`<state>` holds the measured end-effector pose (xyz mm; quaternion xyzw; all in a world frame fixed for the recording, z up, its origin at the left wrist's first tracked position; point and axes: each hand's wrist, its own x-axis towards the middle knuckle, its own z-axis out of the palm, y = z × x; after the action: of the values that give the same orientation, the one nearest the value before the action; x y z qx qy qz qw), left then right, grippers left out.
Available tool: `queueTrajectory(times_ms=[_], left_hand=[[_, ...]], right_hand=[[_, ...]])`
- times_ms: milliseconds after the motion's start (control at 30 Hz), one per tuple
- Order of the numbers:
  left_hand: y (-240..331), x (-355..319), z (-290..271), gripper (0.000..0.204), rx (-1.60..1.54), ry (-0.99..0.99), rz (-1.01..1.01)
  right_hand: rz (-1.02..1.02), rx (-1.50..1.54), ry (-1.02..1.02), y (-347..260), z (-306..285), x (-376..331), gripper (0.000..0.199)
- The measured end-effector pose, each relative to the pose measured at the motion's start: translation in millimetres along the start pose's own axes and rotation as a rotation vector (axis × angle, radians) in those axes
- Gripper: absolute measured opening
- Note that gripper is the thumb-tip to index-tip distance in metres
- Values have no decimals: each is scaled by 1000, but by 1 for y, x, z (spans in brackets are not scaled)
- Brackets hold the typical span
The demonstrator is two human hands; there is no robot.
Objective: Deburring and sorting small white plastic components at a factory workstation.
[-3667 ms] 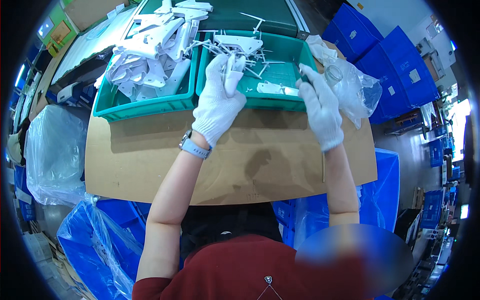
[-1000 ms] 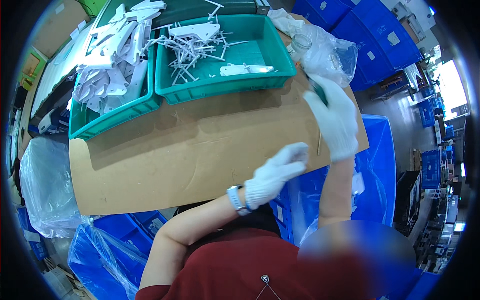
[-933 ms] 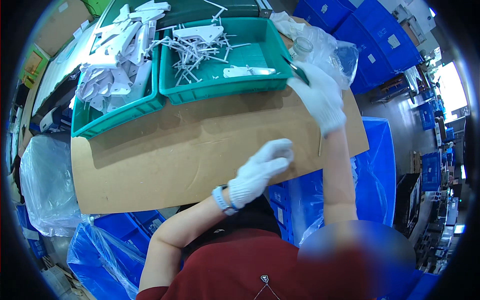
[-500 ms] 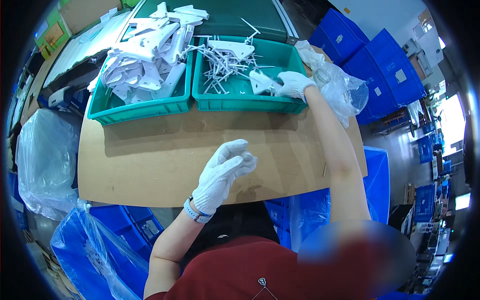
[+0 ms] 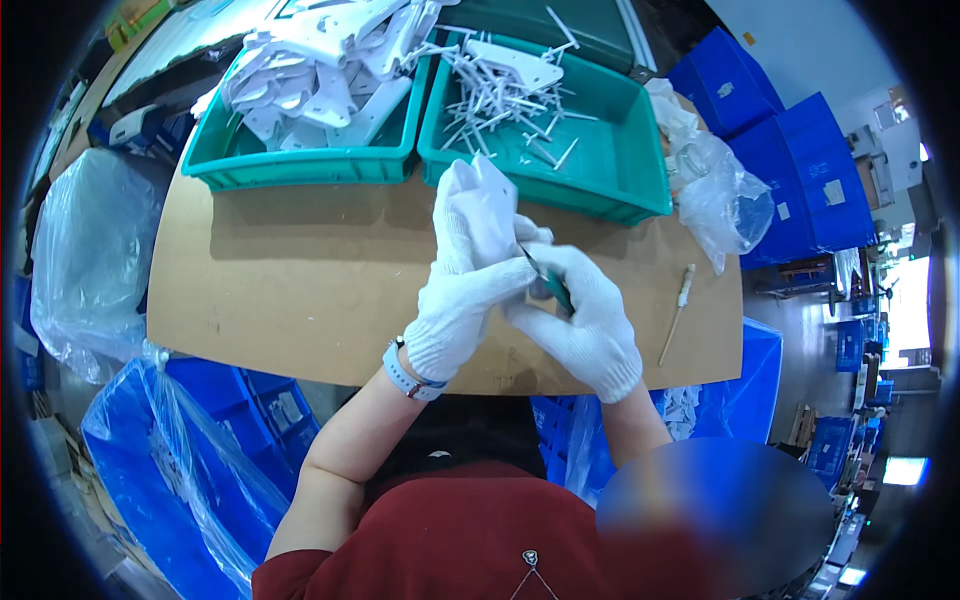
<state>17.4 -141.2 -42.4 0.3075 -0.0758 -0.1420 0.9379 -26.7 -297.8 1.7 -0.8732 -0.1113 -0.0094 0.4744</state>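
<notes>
My left hand point(image 5: 450, 310), in a white knitted glove, is closed around a flat white plastic part point(image 5: 490, 212) held upright above the table. Close against it, my gloved right hand point(image 5: 590, 335) grips a small green-handled tool point(image 5: 557, 290) with a thin dark tip. That tip meets the lower end of the part; the gloves hide the exact contact and the tool's full shape. Behind my hands, a green bin point(image 5: 610, 208) holds thin white sticks and a white plastic part point(image 5: 515, 64). The left green bin point(image 5: 300, 172) is heaped with similar white parts point(image 5: 320, 85).
A thin stick with a white-wrapped end point(image 5: 677, 312) lies on the brown table point(image 5: 300, 300) at right. Clear plastic bags point(image 5: 725, 200) sit beside the right bin. Plastic-lined blue crates point(image 5: 150, 450) stand below the table edge; more blue crates point(image 5: 800, 170) are at far right.
My right hand has come back from the right bin to the middle and now grips the green-handled tool. My left hand, earlier without a part, now holds a white one. The view has shifted.
</notes>
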Motion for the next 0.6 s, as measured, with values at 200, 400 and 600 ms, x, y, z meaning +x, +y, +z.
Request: queueTrajectory(times_ms=[200, 400, 600], left_hand=[[21, -12, -1, 105, 280, 92, -151], [31, -18, 9, 104, 328, 3, -142], [28, -19, 10, 99, 507, 53, -89]], right_hand=[[-192, -148, 187, 5, -11, -9, 58], [-448, -536, 127, -7, -16, 0, 54], [-398, -587, 97, -21, -14, -2, 47]])
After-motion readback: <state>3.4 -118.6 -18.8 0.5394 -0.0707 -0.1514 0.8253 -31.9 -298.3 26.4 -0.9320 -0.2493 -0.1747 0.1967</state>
